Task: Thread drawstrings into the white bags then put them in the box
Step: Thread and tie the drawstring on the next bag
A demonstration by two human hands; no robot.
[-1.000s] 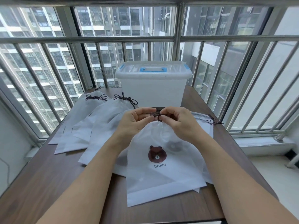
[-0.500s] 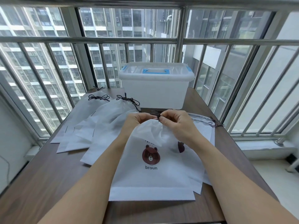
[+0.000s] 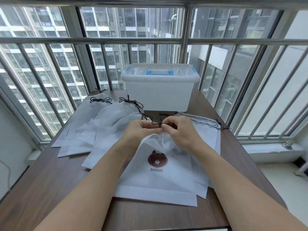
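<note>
A white drawstring bag (image 3: pixel 160 179) with a brown bear print and the word "broun" lies on the wooden table (image 3: pixel 50 189) in front of me, its mouth gathered tight. My left hand (image 3: pixel 141 129) and my right hand (image 3: pixel 180 130) meet at that mouth, and both pinch the dark brown drawstring (image 3: pixel 156 123) between fingertips. The white plastic box (image 3: pixel 159 94) with a blue handle stands shut at the far end of the table, behind my hands.
Several white bags with tied dark strings (image 3: pixel 100 100) fan out on the left half of the table. More white bags (image 3: pixel 205 130) lie under and right of the bear bag. Metal railing bars (image 3: pixel 183 40) and windows close in the table on three sides.
The bag's mouth has been drawn tighter and now bunches up under my hands. The bag slid a little nearer to me and its bottom edge settled flat.
</note>
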